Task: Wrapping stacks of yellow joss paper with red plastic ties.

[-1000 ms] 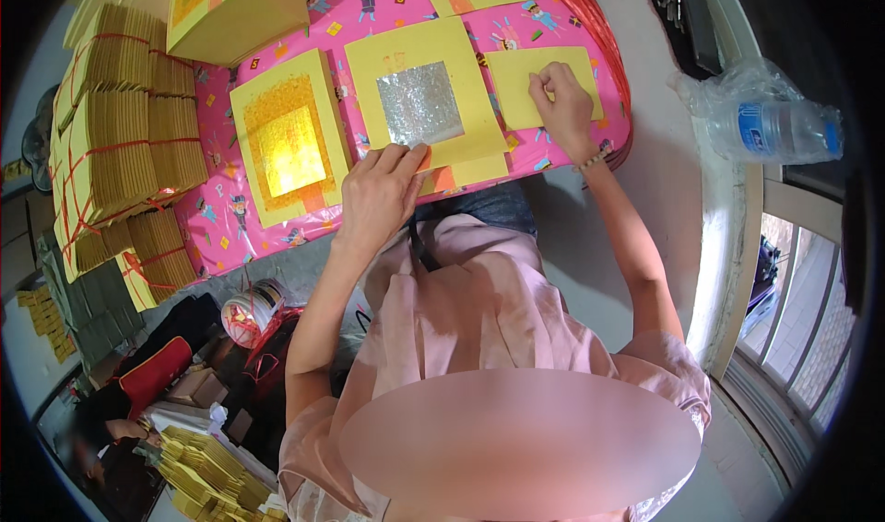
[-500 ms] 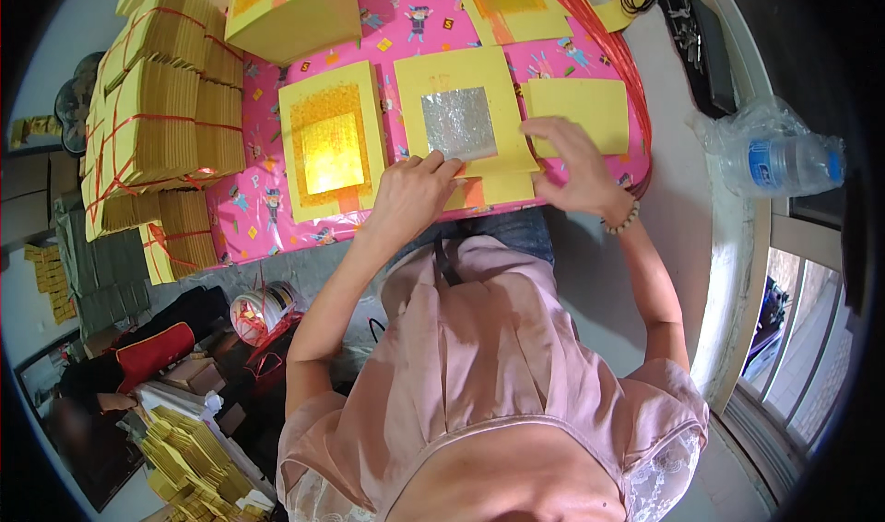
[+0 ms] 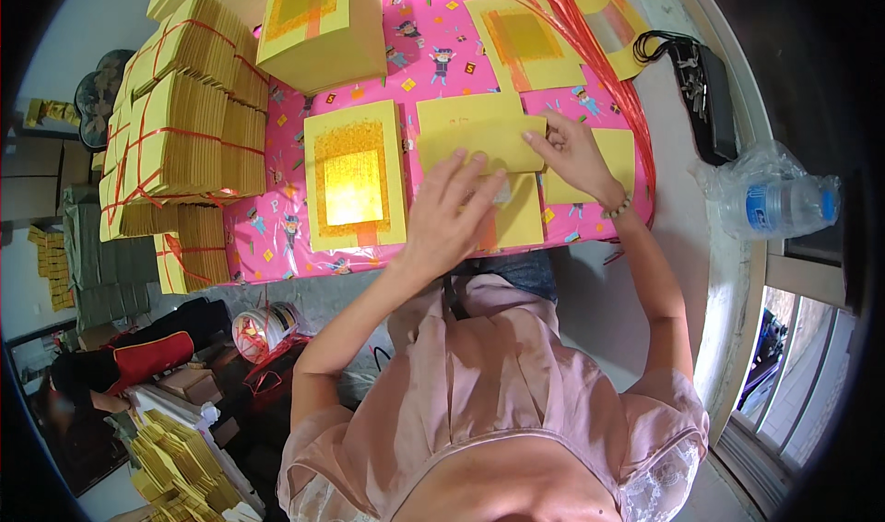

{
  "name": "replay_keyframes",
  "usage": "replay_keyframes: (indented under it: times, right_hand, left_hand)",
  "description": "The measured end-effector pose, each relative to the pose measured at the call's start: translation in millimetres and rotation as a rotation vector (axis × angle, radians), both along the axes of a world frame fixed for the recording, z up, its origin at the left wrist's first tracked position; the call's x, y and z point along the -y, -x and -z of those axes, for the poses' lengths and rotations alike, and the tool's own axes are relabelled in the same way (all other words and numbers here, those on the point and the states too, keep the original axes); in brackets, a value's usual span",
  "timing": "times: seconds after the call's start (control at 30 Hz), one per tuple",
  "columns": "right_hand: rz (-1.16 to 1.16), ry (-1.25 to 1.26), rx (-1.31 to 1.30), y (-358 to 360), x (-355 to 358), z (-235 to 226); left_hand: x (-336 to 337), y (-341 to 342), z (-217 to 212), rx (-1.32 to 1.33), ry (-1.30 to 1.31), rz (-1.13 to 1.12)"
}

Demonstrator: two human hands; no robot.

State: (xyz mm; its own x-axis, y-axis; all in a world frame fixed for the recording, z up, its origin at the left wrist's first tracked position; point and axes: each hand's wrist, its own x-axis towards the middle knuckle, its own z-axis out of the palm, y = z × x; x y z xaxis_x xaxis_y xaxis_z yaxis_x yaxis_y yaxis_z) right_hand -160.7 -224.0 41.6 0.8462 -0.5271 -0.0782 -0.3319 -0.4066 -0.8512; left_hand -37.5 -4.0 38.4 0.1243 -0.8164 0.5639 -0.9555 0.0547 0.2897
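Observation:
In front of me on the table, a sheet of yellow joss paper [image 3: 481, 142] has a flap folded up over most of its silver foil square. A bit of foil still shows just below the flap. My left hand [image 3: 450, 210] rests with fingers spread along the fold's lower edge and holds nothing. At the flap's right end, my right hand [image 3: 573, 158], wearing a bead bracelet, pinches the paper between thumb and fingers. Left of these lies a joss paper stack [image 3: 355, 135] with a gold foil square. A plain yellow stack [image 3: 604, 183] lies partly under my right wrist.
Tall yellow paper bundles [image 3: 180, 135] tied with red string stand at the left. A yellow block [image 3: 323, 52] sits behind. Red plastic strips [image 3: 599, 52] run down the table's right side. Beyond are a black pouch with keys [image 3: 696, 98] and a plastic bottle [image 3: 779, 207].
The yellow flap has come up over the silver foil. My left hand has spread its fingers, and my right hand has closed on the flap's right end. The view has shifted slightly.

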Motion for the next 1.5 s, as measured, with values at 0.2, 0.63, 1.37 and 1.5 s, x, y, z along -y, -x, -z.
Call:
replay_keyframes:
  times: [0.2, 0.63, 1.37, 1.5]
  right_hand:
    - [0.057, 0.033, 0.048, -29, 25, 20]
    - [0.032, 0.588, 0.214, -66, 45, 39]
    - [-0.335, 0.487, 0.018, -96, 36, 48]
    - [-0.335, 0.485, -0.016, -96, 35, 47]
  left_hand:
    - [18, 1, 21, -0.039, -0.228, -0.024]
    - [36, -11, 43, -0.120, -0.337, -0.097]
    - [37, -12, 50, -0.101, -0.339, -0.104]
    - [37, -12, 51, -0.093, -0.332, -0.099]
